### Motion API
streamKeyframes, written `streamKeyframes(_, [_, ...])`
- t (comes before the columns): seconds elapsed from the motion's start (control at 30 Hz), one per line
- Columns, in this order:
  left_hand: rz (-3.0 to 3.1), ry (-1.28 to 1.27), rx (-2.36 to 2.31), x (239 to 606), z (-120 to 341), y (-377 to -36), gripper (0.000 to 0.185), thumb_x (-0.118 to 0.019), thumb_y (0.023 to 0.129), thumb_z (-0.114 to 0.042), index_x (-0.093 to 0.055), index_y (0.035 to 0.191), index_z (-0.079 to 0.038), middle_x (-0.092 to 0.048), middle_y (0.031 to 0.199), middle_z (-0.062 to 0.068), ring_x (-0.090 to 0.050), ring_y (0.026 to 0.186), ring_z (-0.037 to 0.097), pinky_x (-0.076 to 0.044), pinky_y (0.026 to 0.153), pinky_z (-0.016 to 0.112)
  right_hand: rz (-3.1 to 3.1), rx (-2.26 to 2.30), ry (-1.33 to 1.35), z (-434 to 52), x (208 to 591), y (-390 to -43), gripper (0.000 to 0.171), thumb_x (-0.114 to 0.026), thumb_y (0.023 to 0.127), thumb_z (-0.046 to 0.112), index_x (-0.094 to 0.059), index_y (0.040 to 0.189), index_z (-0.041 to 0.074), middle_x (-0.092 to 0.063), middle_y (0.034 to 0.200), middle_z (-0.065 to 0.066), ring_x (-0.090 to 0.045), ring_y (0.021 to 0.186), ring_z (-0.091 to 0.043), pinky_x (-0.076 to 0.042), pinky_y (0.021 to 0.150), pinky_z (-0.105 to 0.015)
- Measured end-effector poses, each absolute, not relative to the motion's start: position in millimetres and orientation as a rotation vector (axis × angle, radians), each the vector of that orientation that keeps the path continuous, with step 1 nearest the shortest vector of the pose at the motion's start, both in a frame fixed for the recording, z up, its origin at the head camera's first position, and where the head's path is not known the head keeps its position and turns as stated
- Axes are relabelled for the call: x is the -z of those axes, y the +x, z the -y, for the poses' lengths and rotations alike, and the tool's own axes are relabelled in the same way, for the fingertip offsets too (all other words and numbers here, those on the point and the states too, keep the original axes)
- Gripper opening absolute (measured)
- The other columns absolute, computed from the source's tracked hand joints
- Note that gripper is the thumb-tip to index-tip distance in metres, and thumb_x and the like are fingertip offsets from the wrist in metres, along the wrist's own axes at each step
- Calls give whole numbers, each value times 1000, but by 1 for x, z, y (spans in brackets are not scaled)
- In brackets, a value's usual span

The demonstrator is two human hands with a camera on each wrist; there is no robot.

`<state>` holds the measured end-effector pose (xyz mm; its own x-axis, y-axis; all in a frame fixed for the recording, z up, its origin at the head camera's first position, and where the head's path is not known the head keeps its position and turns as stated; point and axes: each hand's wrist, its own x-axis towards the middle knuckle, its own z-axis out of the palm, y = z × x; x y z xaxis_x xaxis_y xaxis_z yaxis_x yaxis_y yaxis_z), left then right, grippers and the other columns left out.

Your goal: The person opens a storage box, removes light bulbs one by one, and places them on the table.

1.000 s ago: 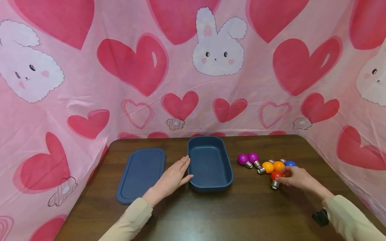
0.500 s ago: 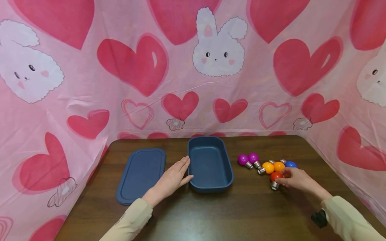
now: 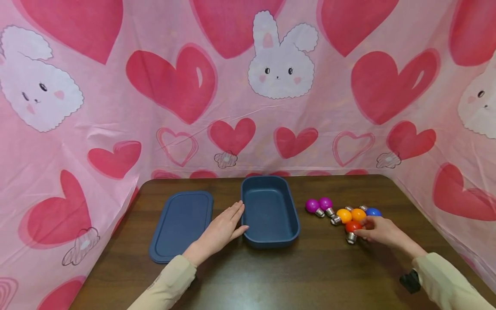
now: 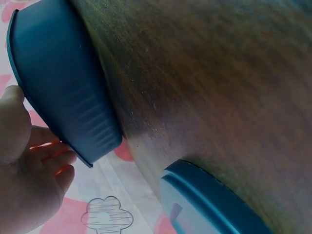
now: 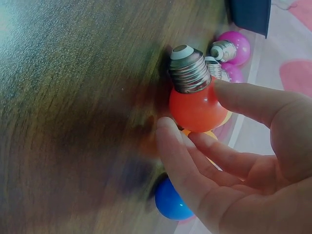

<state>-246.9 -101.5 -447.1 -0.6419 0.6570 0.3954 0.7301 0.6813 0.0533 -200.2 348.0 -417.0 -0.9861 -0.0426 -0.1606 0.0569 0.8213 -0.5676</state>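
Note:
With fairly straight fingers, my left hand [image 3: 224, 224] rests against the left rim of a dark blue box [image 3: 270, 241]. The thumb lies near the box's front corner. At the right, my right hand [image 3: 384, 231] has its thumb and fingers around a red light bulb [image 3: 353, 227]. Seen from the right wrist, the thumb touches the red glass and the fingertips are right at its other side; the silver screw base [image 5: 189, 70] points away from the palm. Behind lie orange bulbs [image 3: 344, 215], a blue bulb [image 3: 373, 212] partly hidden by the hand, and two purple bulbs [image 3: 312, 205].
A flat blue lid [image 3: 181, 226] lies on the wooden table [image 3: 271, 280], left of the box and beside the left forearm. A pink cloth with hearts and rabbits [image 3: 280, 69] hangs around the back and sides. A black device [image 3: 410, 280] sits at the right wrist.
The red bulb has shifted slightly left and toward the person, showing more beyond the right fingers. The right hand has barely moved, and the left hand and box stay in place.

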Motion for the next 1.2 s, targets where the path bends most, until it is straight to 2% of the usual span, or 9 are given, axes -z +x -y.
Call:
streamKeyframes(0.33, [2538, -1094, 305, 447, 101, -247, 64, -43, 82, -43, -29, 127, -1, -29, 129, 15, -27, 117, 23, -28, 91, 36, -2838, 898, 5, -353, 411, -198, 47, -64, 69, 37, -53, 95, -1, -56, 79, -5, -54, 60, -16, -45, 52, -24])
streamKeyframes(0.63, [2541, -1088, 298, 447, 103, -247, 63, -43, 82, -42, -28, 128, -1, -29, 129, 15, -27, 117, 23, -28, 91, 36, -2856, 937, -66, -353, 398, -201, 43, -63, 70, 33, -53, 95, -1, -57, 78, -6, -54, 60, -19, -46, 52, -27])
streamKeyframes(0.97, [2542, -1073, 289, 448, 101, -249, 63, -41, 83, -44, -29, 128, -2, -29, 129, 14, -27, 117, 22, -28, 91, 35, -3002, 807, -212, -342, 384, -205, 41, -62, 71, 35, -57, 94, 2, -58, 80, -3, -52, 58, -14, -43, 51, -24])
streamKeyframes(1.2, [2550, -1078, 280, 446, 99, -249, 63, -41, 82, -44, -29, 128, -2, -29, 130, 14, -27, 117, 22, -27, 91, 35, -3028, 823, -310, -321, 381, -211, 36, -60, 73, 34, -57, 94, 5, -57, 81, -1, -53, 70, -16, -43, 57, -27])
